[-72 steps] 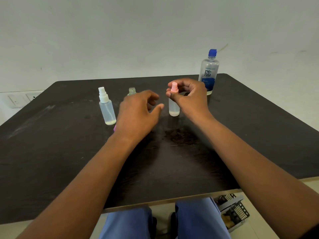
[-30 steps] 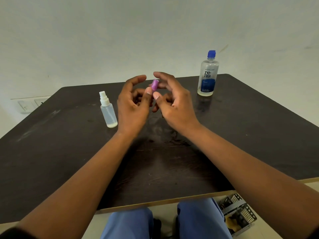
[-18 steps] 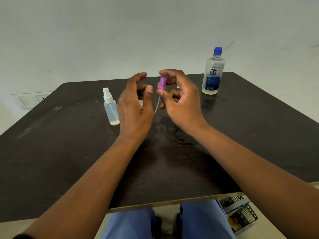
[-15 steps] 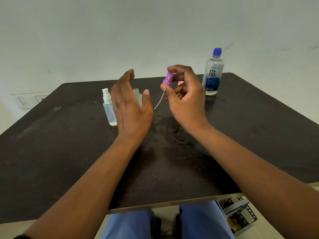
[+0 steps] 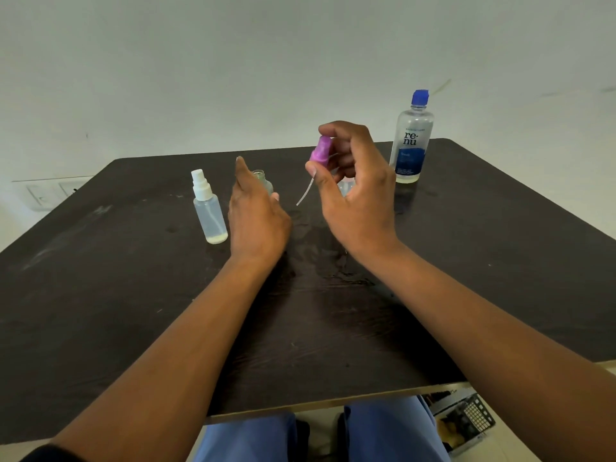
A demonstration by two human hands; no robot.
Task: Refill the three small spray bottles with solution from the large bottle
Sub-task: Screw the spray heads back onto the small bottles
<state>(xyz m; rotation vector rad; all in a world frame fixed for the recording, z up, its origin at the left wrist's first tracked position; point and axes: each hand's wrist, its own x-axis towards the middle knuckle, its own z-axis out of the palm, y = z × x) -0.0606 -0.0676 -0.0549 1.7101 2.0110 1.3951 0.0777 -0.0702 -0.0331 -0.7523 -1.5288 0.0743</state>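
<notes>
Behind the right hand (image 5: 358, 195), pinching a purple sprayer (image 5: 320, 151), 1 bottle (image 5: 345, 187) hides; left hand (image 5: 256, 211) loose

Dark wood-grain desk (image 5: 100, 295) with pale scuffs toward its left side, set against a plain off-white wall (image 5: 233, 61). White wall sockets (image 5: 50, 193) at far left. Wire basket (image 5: 463, 421) on the floor at lower right, beside blue trouser legs (image 5: 390, 431).
</notes>
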